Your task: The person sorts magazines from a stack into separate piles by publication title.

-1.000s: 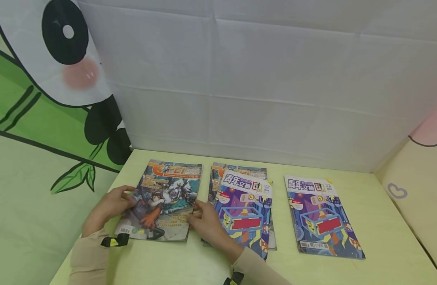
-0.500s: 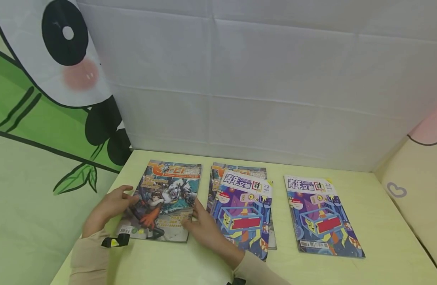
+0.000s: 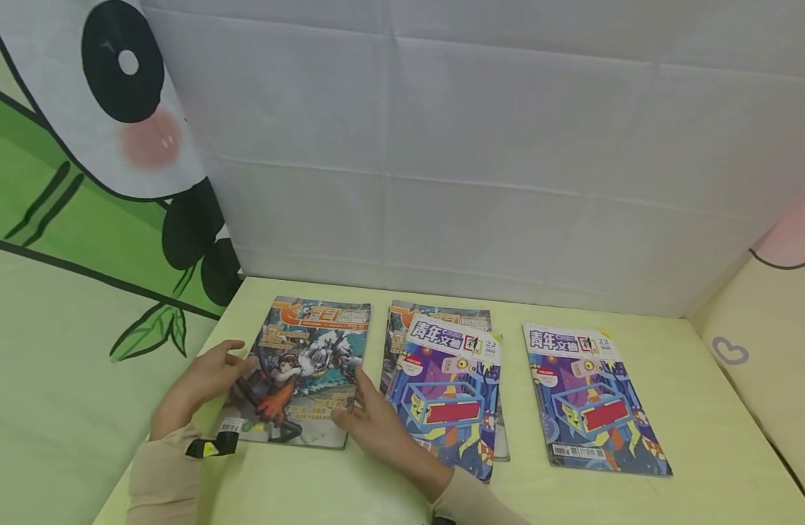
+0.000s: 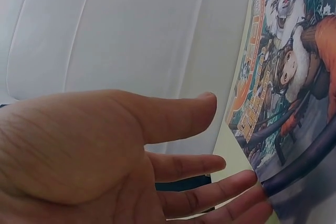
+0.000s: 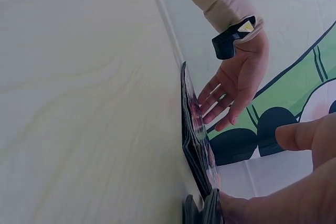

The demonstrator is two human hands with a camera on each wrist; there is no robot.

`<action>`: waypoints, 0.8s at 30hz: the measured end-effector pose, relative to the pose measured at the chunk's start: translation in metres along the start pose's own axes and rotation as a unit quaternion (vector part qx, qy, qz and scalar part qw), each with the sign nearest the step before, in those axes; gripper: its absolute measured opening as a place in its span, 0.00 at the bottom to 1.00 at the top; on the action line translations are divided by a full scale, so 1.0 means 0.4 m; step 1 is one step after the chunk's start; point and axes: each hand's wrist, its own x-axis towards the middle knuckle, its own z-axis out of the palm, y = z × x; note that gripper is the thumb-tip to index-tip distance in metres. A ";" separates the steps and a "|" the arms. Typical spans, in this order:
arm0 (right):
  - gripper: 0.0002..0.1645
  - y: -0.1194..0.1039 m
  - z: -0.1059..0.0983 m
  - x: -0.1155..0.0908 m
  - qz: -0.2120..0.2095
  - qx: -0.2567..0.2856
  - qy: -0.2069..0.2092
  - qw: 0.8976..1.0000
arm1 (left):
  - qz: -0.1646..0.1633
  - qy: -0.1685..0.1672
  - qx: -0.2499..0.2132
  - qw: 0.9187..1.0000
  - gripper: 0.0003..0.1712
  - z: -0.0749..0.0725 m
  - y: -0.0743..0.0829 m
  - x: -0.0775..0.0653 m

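Observation:
The comic magazine (image 3: pixel 313 364) with an orange title lies flat at the table's left. Beside its left edge is my left hand (image 3: pixel 208 375), fingers nearly straight and fingertips right at the edge. In the left wrist view the thumb of that left hand (image 4: pixel 94 148) stands apart, and no object is gripped. Along the magazine's right edge stretches my right hand (image 3: pixel 383 426), fingers extended and thumb spread over the lower right of the cover. The right wrist view shows the magazine's page edges (image 5: pixel 191 142) low on the table, between both hands.
Right of my right hand, a purple magazine (image 3: pixel 448 408) overlaps another orange-titled magazine (image 3: pixel 394 335). A further purple magazine (image 3: pixel 596 408) lies at the right. The pale yellow table (image 3: pixel 310 485) meets a white cloth wall (image 3: pixel 455 182) at the back.
My right hand has loosened slightly at the magazine's right edge, its fingers straightening and the thumb shifting down and left. The left hand and the magazines have hardly moved.

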 end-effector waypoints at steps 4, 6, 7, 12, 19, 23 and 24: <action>0.53 0.001 -0.005 -0.003 0.004 -0.009 0.002 1.000 | 0.007 0.008 0.006 1.000 0.42 -0.001 0.009 -0.004; 0.53 0.002 -0.006 -0.004 0.006 -0.009 0.003 1.000 | 0.016 0.014 0.011 1.000 0.42 -0.002 0.016 -0.008; 0.52 0.003 -0.007 -0.004 0.005 -0.008 0.004 1.000 | 0.023 0.018 0.013 0.999 0.42 -0.002 0.019 -0.009; 0.50 0.001 -0.015 -0.008 -0.002 -0.002 0.014 1.000 | 0.055 0.044 0.009 0.997 0.40 0.011 0.049 -0.012; 0.44 -0.005 -0.056 -0.029 -0.025 0.005 0.012 1.000 | 0.093 0.067 -0.004 0.993 0.35 0.053 0.104 -0.008; 0.41 -0.001 -0.085 -0.045 -0.046 0.007 0.025 0.999 | 0.113 0.067 -0.017 0.991 0.34 0.074 0.128 -0.006; 0.40 0.000 -0.091 -0.048 -0.047 0.008 0.031 0.998 | 0.116 0.067 -0.019 0.991 0.34 0.079 0.133 -0.006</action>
